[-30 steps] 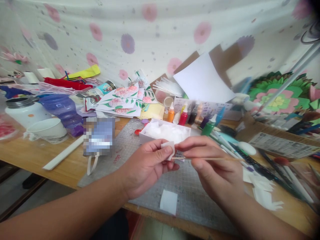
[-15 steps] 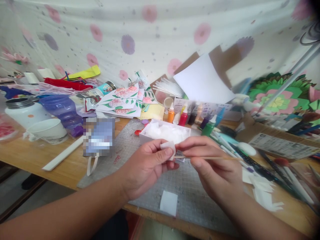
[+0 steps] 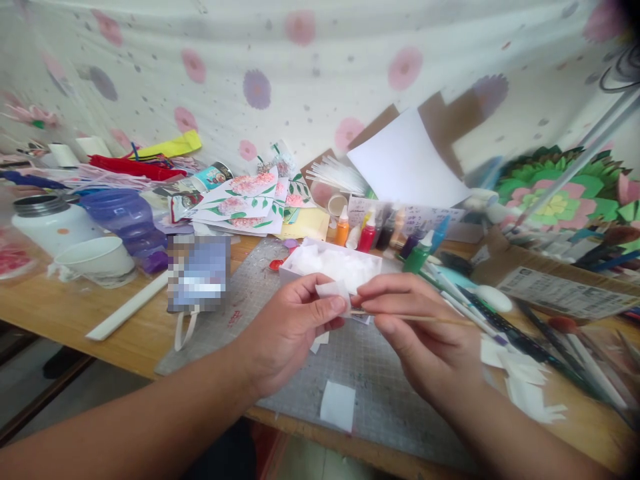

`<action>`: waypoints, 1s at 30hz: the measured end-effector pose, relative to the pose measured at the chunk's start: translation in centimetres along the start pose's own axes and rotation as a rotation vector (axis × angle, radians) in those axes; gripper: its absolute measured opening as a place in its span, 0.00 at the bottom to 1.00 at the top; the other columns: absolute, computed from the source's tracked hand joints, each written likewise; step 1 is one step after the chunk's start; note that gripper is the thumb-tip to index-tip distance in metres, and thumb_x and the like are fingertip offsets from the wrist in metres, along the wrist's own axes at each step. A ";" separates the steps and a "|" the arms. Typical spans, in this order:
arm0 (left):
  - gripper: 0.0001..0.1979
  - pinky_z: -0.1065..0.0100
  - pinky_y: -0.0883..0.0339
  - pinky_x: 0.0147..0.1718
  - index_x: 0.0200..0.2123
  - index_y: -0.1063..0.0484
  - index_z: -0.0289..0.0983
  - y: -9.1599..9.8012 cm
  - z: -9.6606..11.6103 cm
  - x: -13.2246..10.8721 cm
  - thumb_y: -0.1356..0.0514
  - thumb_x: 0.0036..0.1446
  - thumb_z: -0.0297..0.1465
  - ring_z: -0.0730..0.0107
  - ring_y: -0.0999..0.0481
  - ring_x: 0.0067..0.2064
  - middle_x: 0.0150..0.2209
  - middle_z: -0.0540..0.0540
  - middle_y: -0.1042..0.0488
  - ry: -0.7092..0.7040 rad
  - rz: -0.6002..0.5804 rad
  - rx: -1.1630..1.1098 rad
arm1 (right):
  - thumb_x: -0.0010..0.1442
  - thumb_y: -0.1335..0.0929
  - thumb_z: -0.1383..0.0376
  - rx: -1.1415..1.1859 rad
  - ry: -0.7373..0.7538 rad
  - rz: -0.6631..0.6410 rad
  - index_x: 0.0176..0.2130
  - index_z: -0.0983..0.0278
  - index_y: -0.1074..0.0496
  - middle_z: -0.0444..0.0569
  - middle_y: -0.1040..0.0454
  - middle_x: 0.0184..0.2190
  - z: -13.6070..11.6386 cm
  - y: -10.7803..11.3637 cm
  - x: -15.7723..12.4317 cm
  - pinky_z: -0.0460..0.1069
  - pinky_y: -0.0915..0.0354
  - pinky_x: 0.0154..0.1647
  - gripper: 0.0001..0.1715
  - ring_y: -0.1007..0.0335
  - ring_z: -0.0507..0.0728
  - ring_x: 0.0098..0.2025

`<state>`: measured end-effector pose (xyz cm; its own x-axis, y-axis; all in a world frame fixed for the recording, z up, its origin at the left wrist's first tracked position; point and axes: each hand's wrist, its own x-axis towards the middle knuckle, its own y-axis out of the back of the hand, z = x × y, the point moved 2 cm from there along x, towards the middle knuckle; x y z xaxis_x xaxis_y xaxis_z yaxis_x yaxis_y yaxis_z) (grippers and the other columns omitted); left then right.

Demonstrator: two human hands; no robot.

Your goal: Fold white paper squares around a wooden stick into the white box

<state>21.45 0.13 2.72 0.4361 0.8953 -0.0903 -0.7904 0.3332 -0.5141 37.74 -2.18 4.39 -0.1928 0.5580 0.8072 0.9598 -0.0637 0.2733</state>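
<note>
Between thumb and fingers, my left hand [image 3: 300, 320] pinches a small white square of thin paper [image 3: 333, 293]. My right hand [image 3: 425, 323] grips a thin wooden stick [image 3: 425, 320], whose tip meets the paper at my left fingertips. Just behind both hands stands a white box [image 3: 295, 270] heaped with white tissue-like pieces [image 3: 333, 260]. Another white paper square [image 3: 338, 405] lies flat on the grey cutting mat [image 3: 280, 393] near the table's front edge. Part of a further white piece shows under my left hand.
Paint bottles [image 3: 367, 233] stand behind the box. A pixelated phone-like object [image 3: 199, 273] and a white strip [image 3: 129, 305] lie left, near a white cup [image 3: 95, 260]. Brushes, paper strips [image 3: 530, 380] and a cardboard box [image 3: 560, 280] crowd the right. Painted flower cards [image 3: 245, 203] rest at the back.
The paper square in my left hand has tilted and shifted slightly left. My right hand has moved a little left and down with the stick. A white piece now shows beneath my left hand.
</note>
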 end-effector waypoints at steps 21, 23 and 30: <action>0.08 0.63 0.43 0.40 0.28 0.25 0.40 -0.2 1.7 -0.2 0.29 0.45 0.31 0.60 0.30 0.37 0.31 0.48 0.25 -0.575 0.126 1.039 | 0.60 0.31 0.72 -0.054 -0.085 0.095 0.34 0.60 0.20 0.46 0.18 0.29 1.2 -0.4 0.0 0.51 0.25 0.39 0.10 0.21 0.56 0.38; 0.04 0.63 0.43 0.40 0.27 0.25 0.41 -0.1 1.5 0.2 0.32 0.49 0.30 0.61 0.30 0.37 0.30 0.48 0.25 -0.579 0.130 1.047 | 0.60 0.30 0.71 -0.054 -0.104 0.098 0.34 0.60 0.20 0.47 0.18 0.29 1.4 -0.5 0.0 0.51 0.25 0.38 0.09 0.21 0.56 0.37; 0.07 0.64 0.40 0.43 0.24 0.29 0.39 1.6 2.3 1.7 0.41 0.54 0.28 0.63 0.30 0.39 0.32 0.49 0.29 -0.563 0.306 1.124 | 0.59 0.29 0.62 -0.011 -0.330 0.229 0.28 0.61 0.20 0.48 0.19 0.30 3.7 0.2 -0.2 0.57 0.25 0.44 0.09 0.22 0.58 0.39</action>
<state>19.90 2.89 3.73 0.1517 0.8879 0.4343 -0.8712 -0.0874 0.4830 38.75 0.74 2.34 0.1038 0.7636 0.6373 0.9677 -0.2257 0.1127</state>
